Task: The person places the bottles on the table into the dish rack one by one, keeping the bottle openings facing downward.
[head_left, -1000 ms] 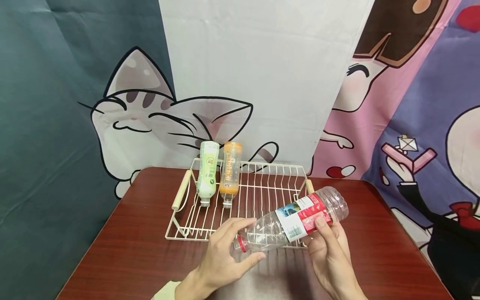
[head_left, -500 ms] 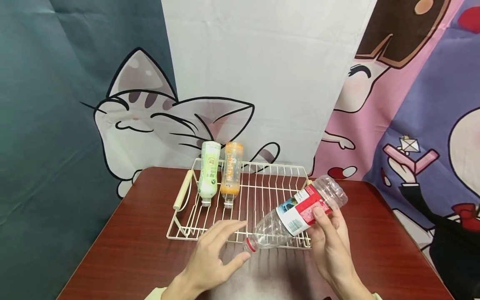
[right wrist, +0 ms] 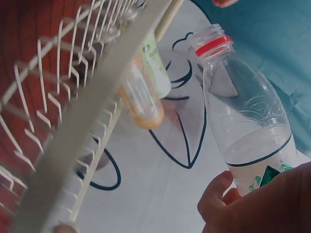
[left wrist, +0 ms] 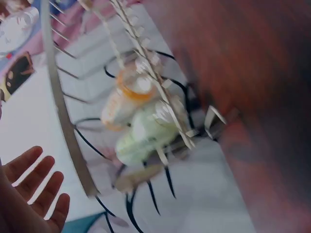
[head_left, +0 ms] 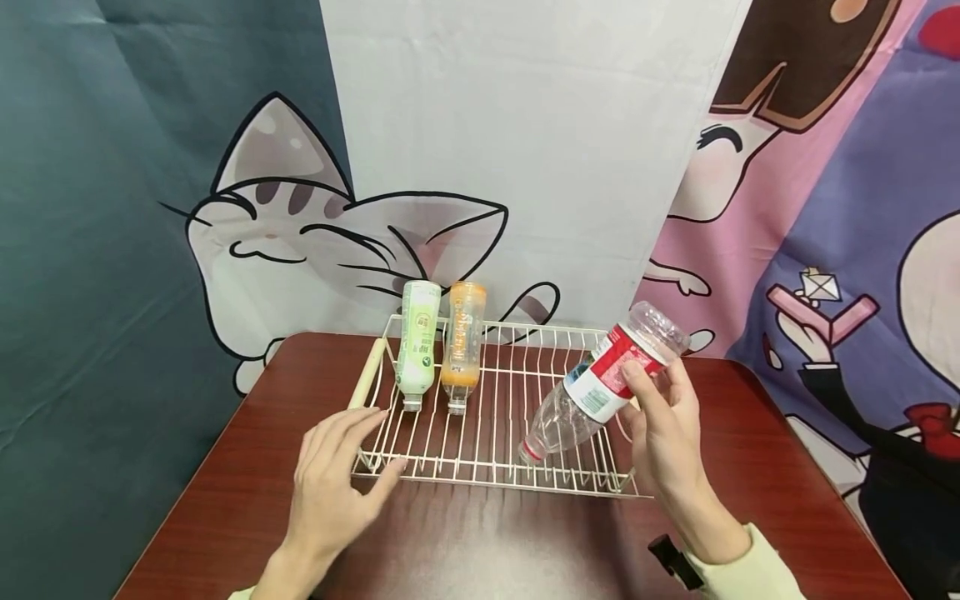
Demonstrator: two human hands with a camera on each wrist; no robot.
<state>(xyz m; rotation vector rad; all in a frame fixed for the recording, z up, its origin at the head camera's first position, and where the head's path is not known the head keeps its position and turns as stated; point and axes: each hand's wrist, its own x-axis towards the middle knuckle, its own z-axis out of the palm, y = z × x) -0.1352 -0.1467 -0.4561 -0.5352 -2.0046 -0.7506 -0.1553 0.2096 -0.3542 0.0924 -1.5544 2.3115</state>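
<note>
My right hand [head_left: 671, 425] grips an uncapped clear plastic bottle [head_left: 570, 417] around its red and white label. The bottle tilts over the right part of a white wire rack [head_left: 465, 482], its red-ringed neck pointing down and left. In the right wrist view, the neck and shoulder of this bottle [right wrist: 243, 102] look see-through, with no liquid visible. My left hand [head_left: 330, 475] hovers by the rack's front left corner, fingers apart, holding nothing. A green and white bottle [head_left: 418, 342] and an orange-tinted bottle [head_left: 463, 346] lean neck-down side by side in the rack's left part.
The rack has a pale handle [head_left: 367, 372] on its left end; the right one is mostly covered by the bottle and hand. It stands on a dark red wooden table [head_left: 225, 500]. A cartoon-printed cloth [head_left: 525, 167] hangs right behind the table.
My right hand has lifted the clear bottle up and away, tilting it steeper over the rack. From around the bottle's neck, my left hand has drawn back to the left.
</note>
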